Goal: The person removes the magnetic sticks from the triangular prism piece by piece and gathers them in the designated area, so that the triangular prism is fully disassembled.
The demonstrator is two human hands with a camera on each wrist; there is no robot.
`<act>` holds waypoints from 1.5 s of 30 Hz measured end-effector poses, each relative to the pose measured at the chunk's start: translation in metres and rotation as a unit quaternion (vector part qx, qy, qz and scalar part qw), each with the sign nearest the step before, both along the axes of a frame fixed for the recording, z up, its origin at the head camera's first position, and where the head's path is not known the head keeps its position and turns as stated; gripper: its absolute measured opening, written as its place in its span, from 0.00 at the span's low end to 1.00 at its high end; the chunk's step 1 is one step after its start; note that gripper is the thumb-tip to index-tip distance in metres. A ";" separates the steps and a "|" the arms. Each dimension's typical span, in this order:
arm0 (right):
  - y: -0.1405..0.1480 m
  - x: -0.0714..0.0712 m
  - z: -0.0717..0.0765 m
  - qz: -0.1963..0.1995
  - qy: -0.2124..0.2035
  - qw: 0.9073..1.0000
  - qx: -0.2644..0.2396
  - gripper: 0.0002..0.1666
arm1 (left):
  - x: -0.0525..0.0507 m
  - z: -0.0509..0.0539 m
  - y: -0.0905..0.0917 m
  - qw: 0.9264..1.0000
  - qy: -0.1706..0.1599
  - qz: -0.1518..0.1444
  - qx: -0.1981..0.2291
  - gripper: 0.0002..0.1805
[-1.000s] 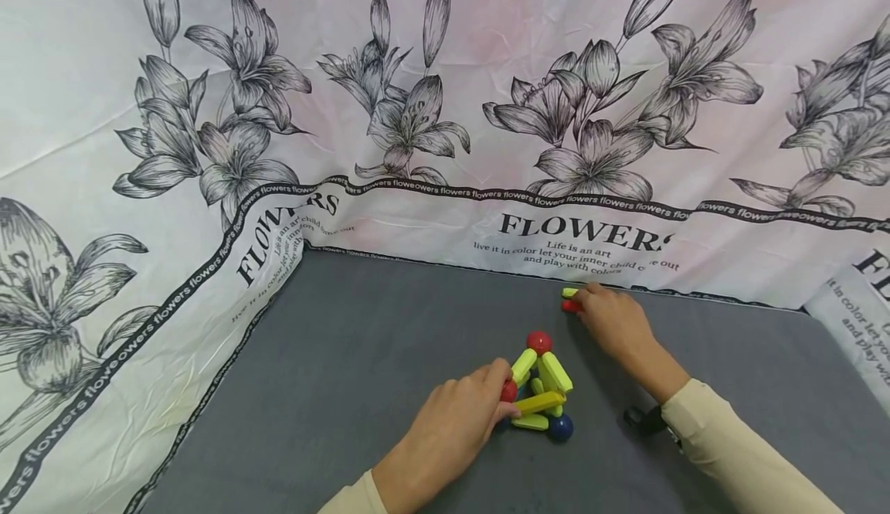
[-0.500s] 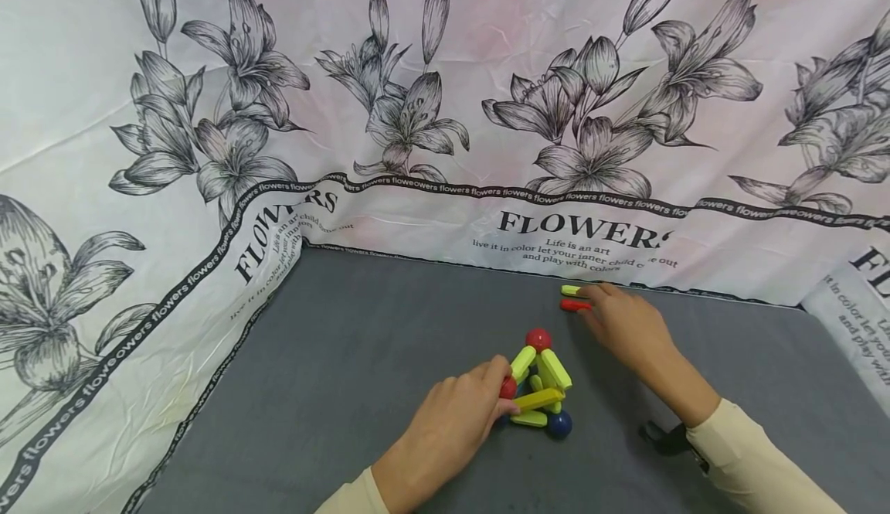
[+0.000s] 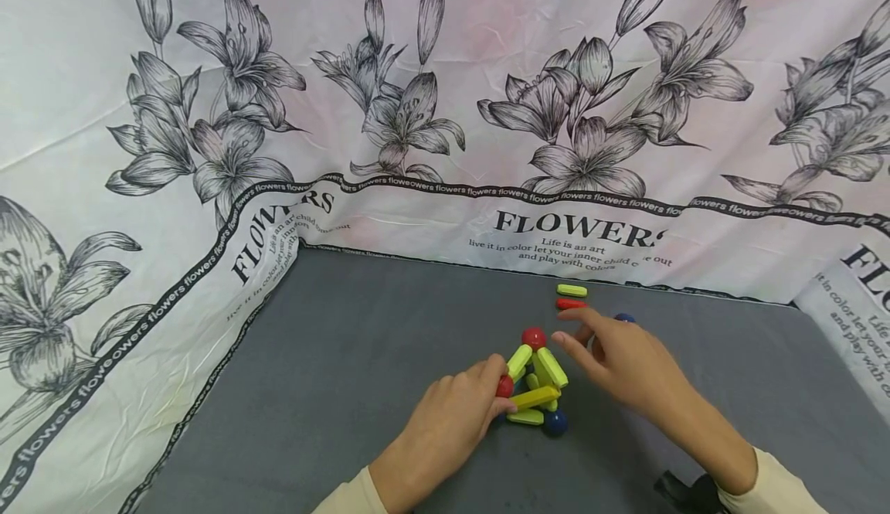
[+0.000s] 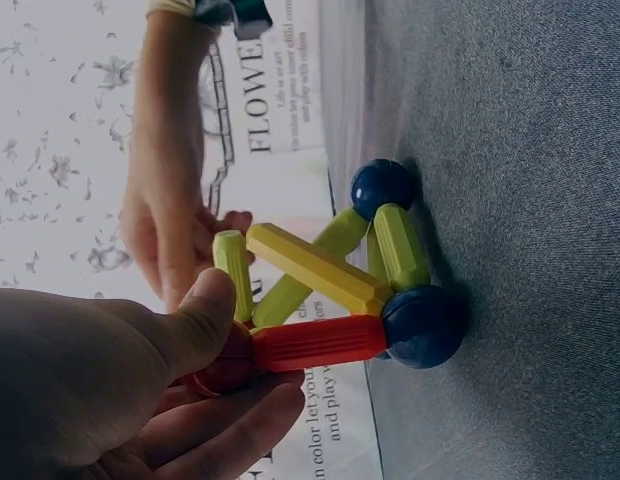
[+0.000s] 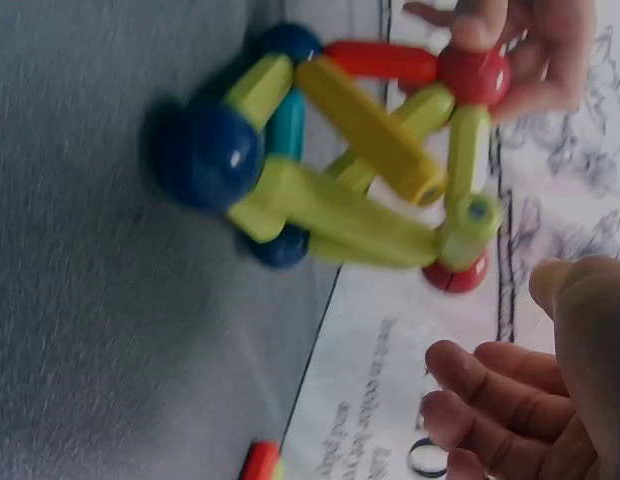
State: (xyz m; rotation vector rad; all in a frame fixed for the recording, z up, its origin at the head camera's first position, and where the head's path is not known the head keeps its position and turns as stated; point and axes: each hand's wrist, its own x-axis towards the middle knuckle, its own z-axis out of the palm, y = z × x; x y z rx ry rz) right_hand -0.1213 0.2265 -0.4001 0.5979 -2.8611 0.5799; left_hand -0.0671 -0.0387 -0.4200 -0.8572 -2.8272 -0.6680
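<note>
White curtain-like backdrop (image 3: 459,50) with black lily prints, lettered black border (image 3: 445,186), flat dark grey surface (image 3: 389,305) below

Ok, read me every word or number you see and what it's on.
"flowers", repeated: black band
"FLOWER", last letter broken: floral fabric
"Life is an art": same fabric
"live it in color let your inner child", rest broken: same fabric
"and play with colors": same fabric
Thin bottom edging: too small to read.

You can count two hands (image 3: 450,420) (image 3: 626,359), two red balls (image 3: 534,338), four visible blue balls (image 5: 210,155), two red rods (image 5: 380,62), one yellow rod (image 5: 370,130) and one teal rod (image 5: 285,125); the yellow-green rods (image 3: 572,291) overlap too much to tally exactly.
</note>
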 end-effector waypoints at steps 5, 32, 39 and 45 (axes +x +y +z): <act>-0.011 0.015 0.002 0.010 0.027 1.000 0.013 0.27 | 0.000 -0.001 0.000 1.000 0.005 0.001 -0.001 0.19; -0.031 0.023 -0.019 0.005 0.129 0.989 0.076 0.21 | 0.000 -0.001 0.000 1.000 -0.001 -0.002 -0.001 0.18; -0.030 0.023 -0.019 0.006 0.116 0.991 0.066 0.17 | -0.001 -0.001 0.000 1.000 0.011 -0.005 -0.005 0.18; -0.031 0.022 -0.019 0.008 0.119 0.992 0.051 0.15 | -0.001 0.000 -0.001 1.000 0.008 -0.002 -0.005 0.18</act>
